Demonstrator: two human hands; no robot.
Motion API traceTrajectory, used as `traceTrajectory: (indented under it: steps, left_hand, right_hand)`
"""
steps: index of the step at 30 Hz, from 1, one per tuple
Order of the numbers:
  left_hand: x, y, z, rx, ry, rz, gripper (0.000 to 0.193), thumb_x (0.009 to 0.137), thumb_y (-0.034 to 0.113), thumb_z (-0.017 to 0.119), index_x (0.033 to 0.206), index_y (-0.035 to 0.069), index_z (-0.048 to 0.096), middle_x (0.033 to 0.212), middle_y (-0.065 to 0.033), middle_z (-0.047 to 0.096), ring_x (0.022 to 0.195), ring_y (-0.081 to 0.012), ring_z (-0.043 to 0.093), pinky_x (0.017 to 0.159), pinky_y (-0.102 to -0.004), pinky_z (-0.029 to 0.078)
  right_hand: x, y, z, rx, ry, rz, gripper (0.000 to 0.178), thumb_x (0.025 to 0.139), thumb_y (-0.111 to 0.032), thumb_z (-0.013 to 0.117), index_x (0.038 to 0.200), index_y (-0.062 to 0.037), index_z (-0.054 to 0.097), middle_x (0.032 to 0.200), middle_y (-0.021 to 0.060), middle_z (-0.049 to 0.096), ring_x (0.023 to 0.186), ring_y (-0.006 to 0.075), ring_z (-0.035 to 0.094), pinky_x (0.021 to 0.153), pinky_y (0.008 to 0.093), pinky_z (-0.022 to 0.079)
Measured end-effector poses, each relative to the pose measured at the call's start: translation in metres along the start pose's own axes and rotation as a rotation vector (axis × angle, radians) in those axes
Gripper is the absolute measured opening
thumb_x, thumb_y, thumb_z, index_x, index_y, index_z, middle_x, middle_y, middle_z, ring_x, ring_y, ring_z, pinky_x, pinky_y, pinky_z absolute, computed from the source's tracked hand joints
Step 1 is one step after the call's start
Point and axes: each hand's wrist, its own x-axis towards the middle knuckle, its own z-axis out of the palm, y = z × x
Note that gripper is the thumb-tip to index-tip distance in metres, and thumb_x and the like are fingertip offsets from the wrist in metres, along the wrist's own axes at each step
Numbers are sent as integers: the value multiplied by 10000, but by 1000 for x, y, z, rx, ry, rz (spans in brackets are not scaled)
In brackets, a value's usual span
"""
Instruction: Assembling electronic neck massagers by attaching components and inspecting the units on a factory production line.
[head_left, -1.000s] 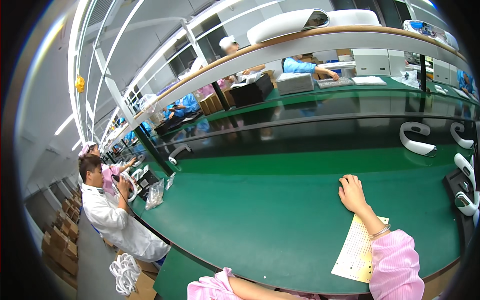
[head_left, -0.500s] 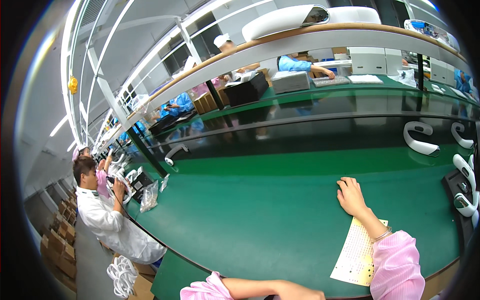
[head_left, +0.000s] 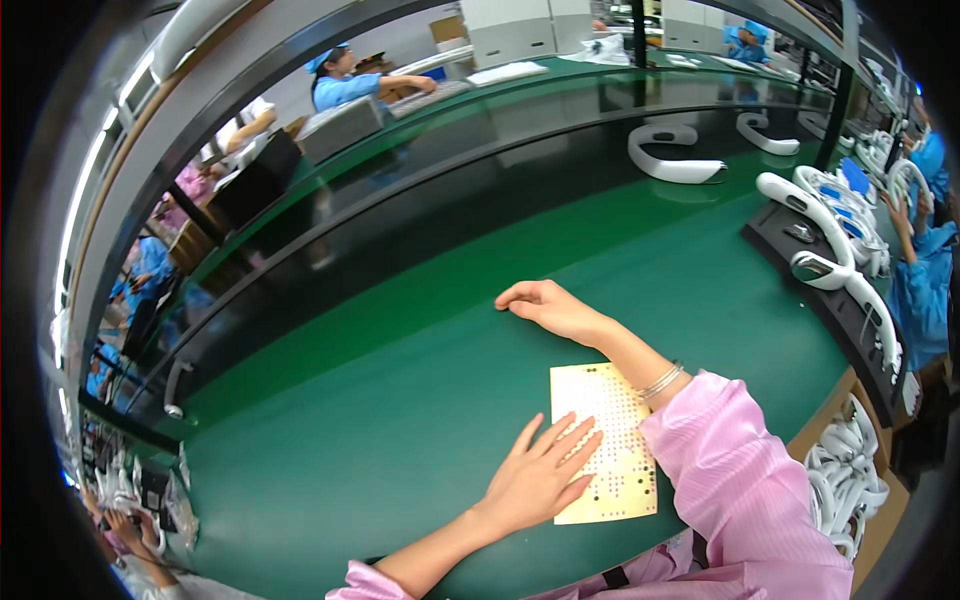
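My left hand (head_left: 540, 472) lies with fingers spread over the left edge of a pale yellow sheet (head_left: 625, 440) covered in rows of small dots. Beyond the sheet, my right hand (head_left: 552, 310) rests on the green mat (head_left: 380, 430), its fingers loosely bent and nothing visible in them. The right wrist, with thin bangles (head_left: 662, 382), passes over the sheet's upper right corner. Both arms wear pink sleeves.
White C-shaped bands (head_left: 675, 170) lie along the dark strip at the back. A black tray (head_left: 820, 290) at the right bears white curved parts. Below it, a cardboard box (head_left: 885, 500) contains more white pieces. Co-workers in blue sit across and at the right.
The view has swung right, bringing the tray and the box of parts further in. My left hand has moved from the near edge onto the sheet, fingers spreading.
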Motion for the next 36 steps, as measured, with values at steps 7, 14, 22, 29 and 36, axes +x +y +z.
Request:
traceTrajectory:
  steps: [7,14,22,29,36]
  left_hand:
    - [-1,-2,2,-10,56,-113,523,899,312,506,1350,66,408,1390,-114,401,1309,-285,334,1077,-508,215]
    - [-11,-5,-1,-9,79,-223,556,876,337,540,1315,13,434,1372,-193,393,1297,-342,331,1072,-510,213]
    - [-6,0,-15,-149,173,-210,523,838,235,580,1286,0,448,1341,-204,408,1243,-367,381,1039,-494,273]
    - [-12,3,-16,-201,148,-214,603,826,174,554,1358,-16,343,1375,-206,377,1290,-353,339,1093,-482,199]
    - [-26,-2,-5,-178,254,-163,652,811,158,558,1380,-17,291,1405,-209,339,1303,-341,323,1096,-469,220]
  right_hand:
    - [-42,-31,-27,-444,-84,3,333,858,-197,589,1105,25,569,958,126,617,763,173,590,724,296,484]
    - [-112,-45,-20,-937,-142,124,620,721,-345,749,1167,-18,470,1029,154,527,994,302,479,875,393,368]
    - [-114,-28,-28,-721,-119,119,360,730,-307,726,951,-62,583,996,95,516,1019,281,441,894,387,298]
    - [-111,-20,-63,-130,-156,142,231,873,-242,618,932,-30,547,817,61,591,774,144,562,674,298,456]
    - [-125,-36,-119,-238,-267,217,298,851,-266,656,1000,-13,600,870,15,607,811,82,531,723,240,440]
